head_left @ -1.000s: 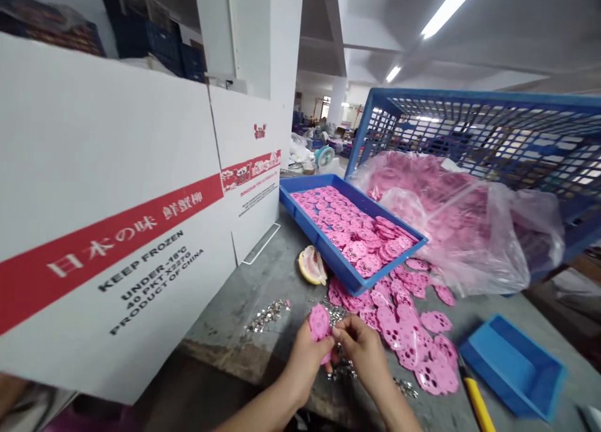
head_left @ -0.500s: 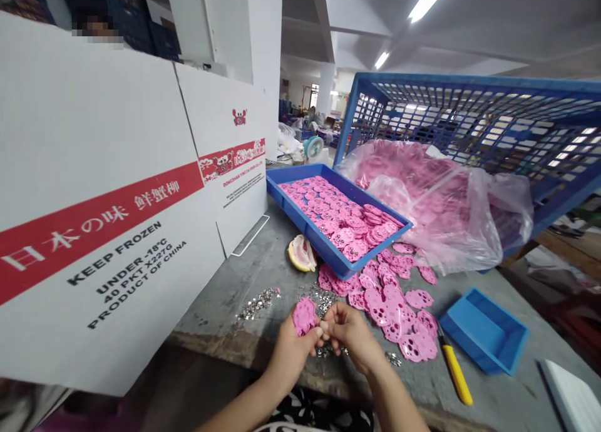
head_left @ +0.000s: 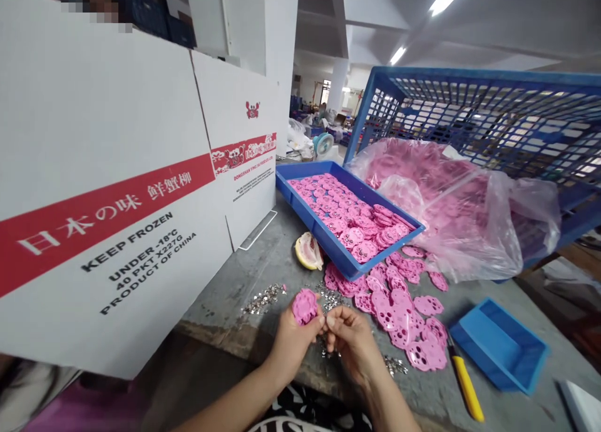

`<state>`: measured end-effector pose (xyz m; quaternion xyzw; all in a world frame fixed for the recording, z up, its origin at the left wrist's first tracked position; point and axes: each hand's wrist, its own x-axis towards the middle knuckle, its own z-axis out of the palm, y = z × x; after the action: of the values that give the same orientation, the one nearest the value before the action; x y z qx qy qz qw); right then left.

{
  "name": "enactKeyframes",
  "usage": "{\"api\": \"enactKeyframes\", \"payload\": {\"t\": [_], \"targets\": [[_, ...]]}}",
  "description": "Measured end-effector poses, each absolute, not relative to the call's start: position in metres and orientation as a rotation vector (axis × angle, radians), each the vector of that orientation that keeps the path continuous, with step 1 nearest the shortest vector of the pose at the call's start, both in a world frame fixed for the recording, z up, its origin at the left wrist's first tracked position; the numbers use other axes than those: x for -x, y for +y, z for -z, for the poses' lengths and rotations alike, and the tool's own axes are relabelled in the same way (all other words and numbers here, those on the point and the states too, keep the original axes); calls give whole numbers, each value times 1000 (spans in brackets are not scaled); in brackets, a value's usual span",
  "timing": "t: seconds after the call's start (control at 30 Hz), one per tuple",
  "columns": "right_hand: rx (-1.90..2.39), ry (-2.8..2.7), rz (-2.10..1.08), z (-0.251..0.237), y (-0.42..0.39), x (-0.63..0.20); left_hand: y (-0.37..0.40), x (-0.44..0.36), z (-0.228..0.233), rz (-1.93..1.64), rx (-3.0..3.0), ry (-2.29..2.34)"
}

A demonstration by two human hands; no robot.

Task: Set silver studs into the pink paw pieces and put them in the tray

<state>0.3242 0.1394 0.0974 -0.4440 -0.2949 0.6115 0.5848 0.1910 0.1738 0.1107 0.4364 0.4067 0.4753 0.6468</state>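
Fingers of my left hand [head_left: 292, 339] hold a pink piece [head_left: 305, 305], nearer me than the filled blue tray [head_left: 328, 243]. My right hand [head_left: 352, 338] pinches narrowly beside it; from my distant post I cannot tell whether it grips anything. Loose pink pieces [head_left: 399, 310] lie by the tray's near end, cut fruit [head_left: 308, 252] by its left side.

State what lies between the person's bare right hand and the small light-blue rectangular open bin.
In the head view: small silvery bits, overlapping perforated pink oval pieces, then a slim yellow-handled tool nearest the bin.
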Motion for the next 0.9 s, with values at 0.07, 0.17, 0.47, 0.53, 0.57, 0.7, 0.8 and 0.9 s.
{"api": "enactKeyframes", "payload": {"t": [0.07, 0.17, 0.47, 0.53, 0.57, 0.7, 0.8, 0.9], "targets": [[1035, -689, -1417, -101, 141, -322, 174, -191, -115, -1078, -926, 920], [1039, -702, -1394, -111, 143, -318, 173, -192, -121, -1090, -885, 910], [1173, -660, -1334, -133, 148, -321, 179, -183, -131, -999, -743, 734], [1222, -706, -1223, -137, 147, -323, 182, -180, -134, -944, -687, 693], [1246, -759, -1153, -138, 145, -324, 183, -179, -135, -927, -664, 684], [1298, -958, -1008, -139, 140, -317, 182, -182, -136, -916, -570, 675], [1310, -896, -1051, -136, 138, -312, 178, -184, -135, -933, -528, 650], [1297, -768, -1110, -132, 139, -312, 175, -182, -133, -927, -498, 605]]}}
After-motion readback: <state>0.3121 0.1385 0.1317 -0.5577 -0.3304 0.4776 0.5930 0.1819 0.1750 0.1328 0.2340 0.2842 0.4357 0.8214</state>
